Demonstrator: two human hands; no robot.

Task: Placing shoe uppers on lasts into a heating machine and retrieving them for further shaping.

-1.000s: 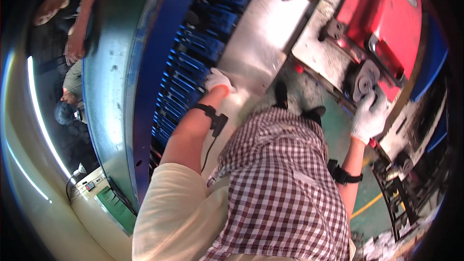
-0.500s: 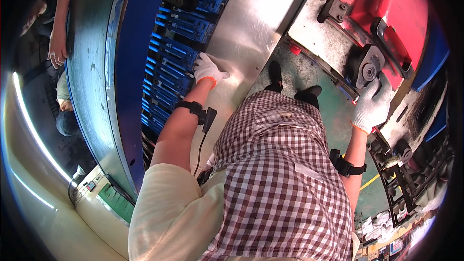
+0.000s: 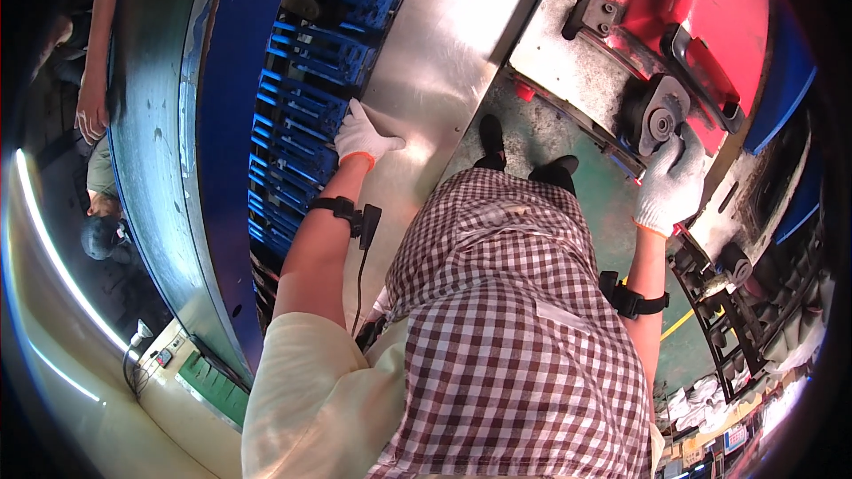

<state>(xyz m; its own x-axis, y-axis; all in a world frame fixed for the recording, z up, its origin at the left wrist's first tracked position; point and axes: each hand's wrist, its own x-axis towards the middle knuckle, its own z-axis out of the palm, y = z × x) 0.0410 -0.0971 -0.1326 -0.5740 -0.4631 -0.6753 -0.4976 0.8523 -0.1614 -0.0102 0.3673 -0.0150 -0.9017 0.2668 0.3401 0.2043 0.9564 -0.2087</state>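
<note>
My left hand (image 3: 364,137), in a white knit glove with an orange cuff, lies on the bare metal tabletop (image 3: 426,62). Its thumb is spread from the fingers, and the fingertips reach the edge of a row of blue slotted racks (image 3: 306,115). Nothing shows in that hand. On the right, my gloved right hand (image 3: 670,186) is closed against the lower edge of a dark rounded part (image 3: 661,115) with a ringed round hub. This part sits at the front of a red machine (image 3: 701,0). Some of the right fingers are hard to make out.
A black looped handle (image 3: 706,80) stands out beside the hub. Beyond the racks runs a blue panel (image 3: 235,124), with another person's arm (image 3: 96,80) past it. A dark shelf rack (image 3: 728,337) stands at lower right. My feet (image 3: 493,137) are between table and machine.
The whole scene has shifted slightly left in the picture. My left hand stays at the rack edge, and my right hand stays at the dark rounded part.
</note>
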